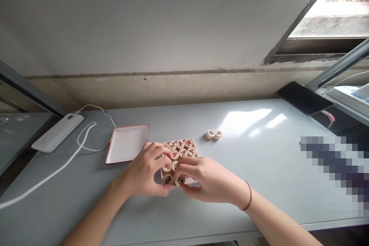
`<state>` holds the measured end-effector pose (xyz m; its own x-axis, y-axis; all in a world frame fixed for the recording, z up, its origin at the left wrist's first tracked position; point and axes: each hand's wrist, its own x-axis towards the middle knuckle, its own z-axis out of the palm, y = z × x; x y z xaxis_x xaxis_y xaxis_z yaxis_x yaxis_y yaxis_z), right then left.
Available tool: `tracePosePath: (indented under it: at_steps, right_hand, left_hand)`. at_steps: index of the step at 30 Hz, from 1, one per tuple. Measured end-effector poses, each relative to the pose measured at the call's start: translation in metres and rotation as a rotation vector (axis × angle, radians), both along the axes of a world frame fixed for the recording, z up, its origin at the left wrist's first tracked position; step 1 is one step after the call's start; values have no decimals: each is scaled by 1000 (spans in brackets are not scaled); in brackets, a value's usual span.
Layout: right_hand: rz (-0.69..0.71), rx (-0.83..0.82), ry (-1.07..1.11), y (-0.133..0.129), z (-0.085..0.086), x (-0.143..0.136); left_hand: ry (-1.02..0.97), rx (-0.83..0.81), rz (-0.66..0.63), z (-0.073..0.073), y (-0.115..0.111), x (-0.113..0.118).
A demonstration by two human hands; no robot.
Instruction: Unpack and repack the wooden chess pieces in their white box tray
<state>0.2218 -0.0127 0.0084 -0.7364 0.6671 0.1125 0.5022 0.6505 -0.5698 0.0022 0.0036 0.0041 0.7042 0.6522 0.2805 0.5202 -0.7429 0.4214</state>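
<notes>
A small shallow box holds round wooden Chinese chess pieces. Red-marked pieces fill its far rows, and black-marked ones lie in the near part. My left hand curves around the box's left side, its thumb by the near edge and its fingers bent over the pieces. Between the thumb and fingers of my right hand is a black-marked chess piece, at the near row beside another piece. My right fingers hide part of the box. More black-marked pieces sit outside, beyond it to the right.
An upturned box lid, white inside, lies left of the box on the grey table. Farther left are a white power bank and its white cable. A dark tablet-like slab rests at the back right, near the wall.
</notes>
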Motion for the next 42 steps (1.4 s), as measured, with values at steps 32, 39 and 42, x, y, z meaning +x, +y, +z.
tracePosePath:
  at_steps: [32,39,42]
  right_hand:
    - [-648,84,-361,51,-23,50]
    - [-573,8,92,39,-14,30]
    - [-519,-151,283,30,-8,19]
  left_hand:
    - [252,14,172,-30,1,14]
    - [192,20,181,-27,10,14]
    - [79,66,157,-16,12,18]
